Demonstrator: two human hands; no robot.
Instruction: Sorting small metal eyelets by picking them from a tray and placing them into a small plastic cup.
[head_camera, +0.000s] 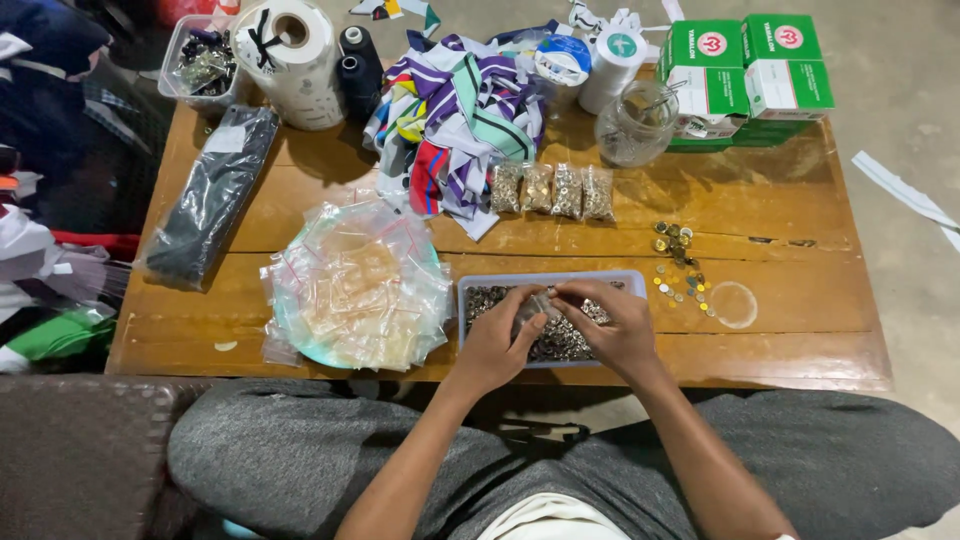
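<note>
Small clear bag: pinched between your two hands above the tray, at the near edge of the table; its contents are too small to make out.

Tray: shallow, pale blue-grey, rectangular, filled with small metal pieces. It sits just in front of you, right of the plate.

Left hand: fingers curled, thumb and forefinger closed on the left side of the bag.

Right hand: fingertips closed on the top right of the bag, palm over the tray's right half.

Plate: round and pale green, heaped with empty clear zip bags, just left of the tray.

Filled bags: four in a row, each holding metal pieces, lying behind the tray towards the middle of the table.

Loose metal pieces: a scatter of brass and silver bits right of the tray, beside a clear round lid.

Glass jar: far right of centre, next to green and white boxes.

Striped fabric strips: a heap at the far middle, in purple, white, green and red.

Black packet: long, wrapped in clear plastic, lying on the left side.

Large paper roll: far left, with two dark thread cones beside it.

Table: worn wood, with your grey-clad knees below its near edge.
</note>
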